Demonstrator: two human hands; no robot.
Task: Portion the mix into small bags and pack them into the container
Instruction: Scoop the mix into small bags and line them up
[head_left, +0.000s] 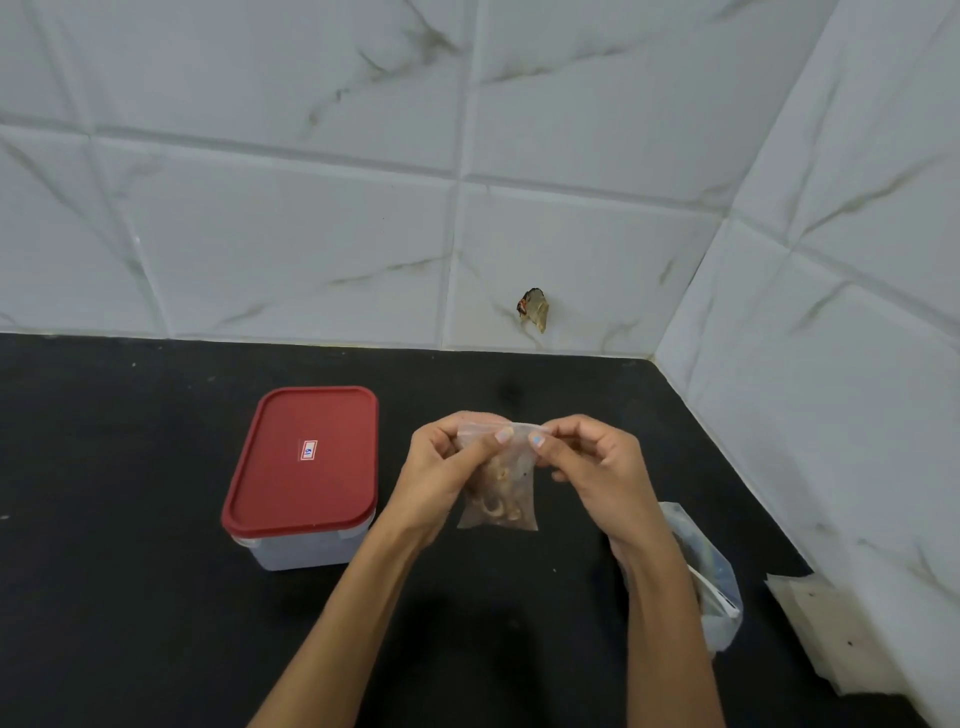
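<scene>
Head view: both hands hold a small bag (497, 480) of mix upright above the black tabletop (130, 597), the left hand (447, 467) and right hand (592, 467) each pinching its top edge, which runs left to right between them. The container (301, 545), its red lid (304, 460) on, stands just left of the left hand, the nearer one for packing.

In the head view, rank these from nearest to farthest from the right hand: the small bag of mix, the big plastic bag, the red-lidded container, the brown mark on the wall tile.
From the right hand:
1. Small bag of mix, pinched in it, at centre.
2. Big plastic bag, on the counter beside the right forearm.
3. Red-lidded container, left of both hands, lid on.
4. Brown mark, on the back wall tile.
</scene>
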